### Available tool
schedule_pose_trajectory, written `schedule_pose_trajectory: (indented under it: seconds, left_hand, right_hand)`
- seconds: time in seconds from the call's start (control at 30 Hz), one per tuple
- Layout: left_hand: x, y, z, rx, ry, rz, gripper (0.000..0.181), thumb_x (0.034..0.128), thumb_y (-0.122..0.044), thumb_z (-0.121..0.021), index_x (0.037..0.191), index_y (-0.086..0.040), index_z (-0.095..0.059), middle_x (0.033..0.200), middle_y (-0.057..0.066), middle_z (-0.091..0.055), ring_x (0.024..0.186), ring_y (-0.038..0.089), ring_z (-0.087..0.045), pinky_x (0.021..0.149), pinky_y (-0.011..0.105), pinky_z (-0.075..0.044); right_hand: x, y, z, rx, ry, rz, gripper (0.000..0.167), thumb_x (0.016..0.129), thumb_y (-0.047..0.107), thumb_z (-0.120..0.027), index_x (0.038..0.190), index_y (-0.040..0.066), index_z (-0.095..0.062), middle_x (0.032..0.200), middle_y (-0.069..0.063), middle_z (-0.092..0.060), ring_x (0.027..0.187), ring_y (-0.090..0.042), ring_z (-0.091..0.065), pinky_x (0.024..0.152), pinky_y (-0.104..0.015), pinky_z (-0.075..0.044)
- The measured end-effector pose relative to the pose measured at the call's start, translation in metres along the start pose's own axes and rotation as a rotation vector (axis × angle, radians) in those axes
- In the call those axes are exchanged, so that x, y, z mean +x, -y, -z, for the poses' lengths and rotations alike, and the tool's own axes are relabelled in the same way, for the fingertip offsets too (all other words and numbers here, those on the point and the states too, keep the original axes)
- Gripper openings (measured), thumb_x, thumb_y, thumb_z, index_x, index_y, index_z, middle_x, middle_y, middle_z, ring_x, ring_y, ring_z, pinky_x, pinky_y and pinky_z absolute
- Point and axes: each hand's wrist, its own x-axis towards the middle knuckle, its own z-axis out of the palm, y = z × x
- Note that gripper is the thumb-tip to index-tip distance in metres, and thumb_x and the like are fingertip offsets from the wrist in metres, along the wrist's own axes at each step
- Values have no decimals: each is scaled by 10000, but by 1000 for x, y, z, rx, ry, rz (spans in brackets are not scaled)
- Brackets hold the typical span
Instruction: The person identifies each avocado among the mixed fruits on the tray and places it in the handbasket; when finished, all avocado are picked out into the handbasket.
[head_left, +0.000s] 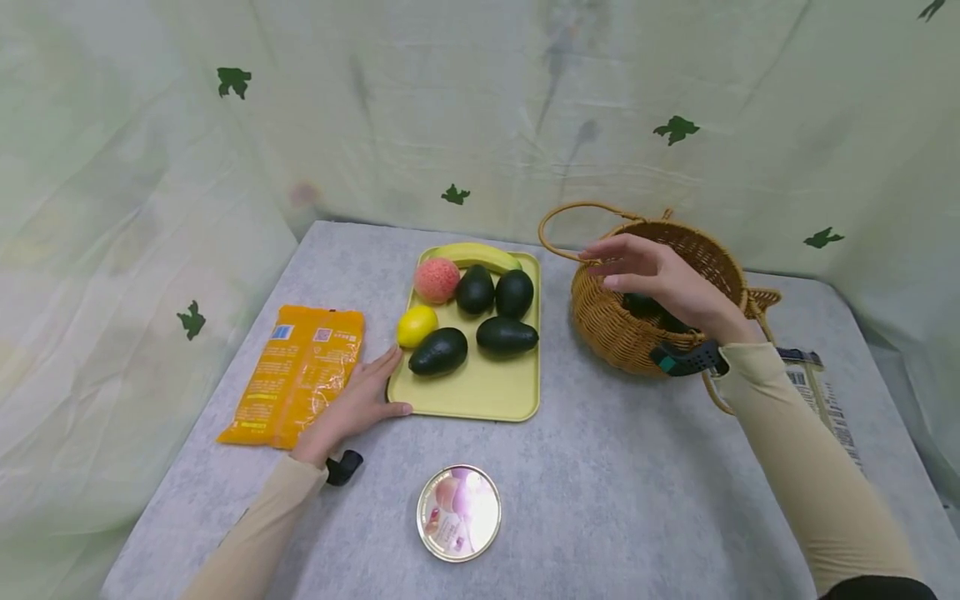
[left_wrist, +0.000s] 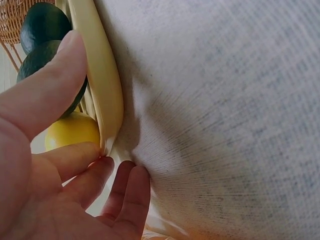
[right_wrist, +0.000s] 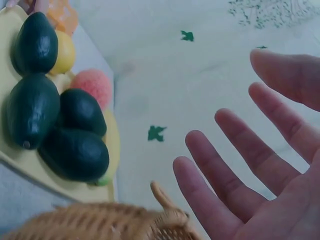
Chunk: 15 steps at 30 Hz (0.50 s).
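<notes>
My left hand (head_left: 358, 402) touches the left edge of a yellow tray (head_left: 480, 398), its fingers fairly straight beside the rim. Several dark green avocados (head_left: 438, 352) lie on that tray with a lemon (head_left: 417, 326), a pinkish-red peach-like fruit (head_left: 437, 280) and a banana (head_left: 480, 255). Over the mouth of a wicker basket (head_left: 609, 335) hovers my right hand (head_left: 660, 279). In the right wrist view its fingers (right_wrist: 240, 150) are spread and hold nothing. Something dark green (head_left: 640, 306) shows inside the basket, partly hidden by this hand.
An orange packet (head_left: 300, 375) lies left of the tray, near my left forearm. A round tin (head_left: 458, 513) stands toward the front. Partly under my right arm is a printed packet (head_left: 821, 392). A pale curtain (head_left: 480, 108) hangs around the table.
</notes>
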Motion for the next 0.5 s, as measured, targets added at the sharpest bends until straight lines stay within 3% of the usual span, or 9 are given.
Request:
schedule_pose_trajectory:
  seconds: [0.17, 0.5]
  left_hand:
    - [0, 0, 1, -6, 8, 2, 912, 832, -302, -753, 1487, 47, -222, 1562, 200, -146, 1303, 404, -269, 1047, 522, -264]
    - [1, 0, 0, 8, 5, -19, 897, 831, -277, -756, 1470, 81, -239, 1550, 230, -160, 1357, 423, -209, 1057, 534, -220]
  right_hand:
    - [14, -2, -17, -8, 65, -10, 449, 935, 65, -610, 1364, 40, -482, 1399, -86, -476, 1266, -301, -443, 961, -377, -436]
    - [37, -14, -48, -61, 251, 44, 534, 911, -6, -609, 1412, 3, -422, 1457, -130, -396, 1327, -256, -368, 1069, -435, -308]
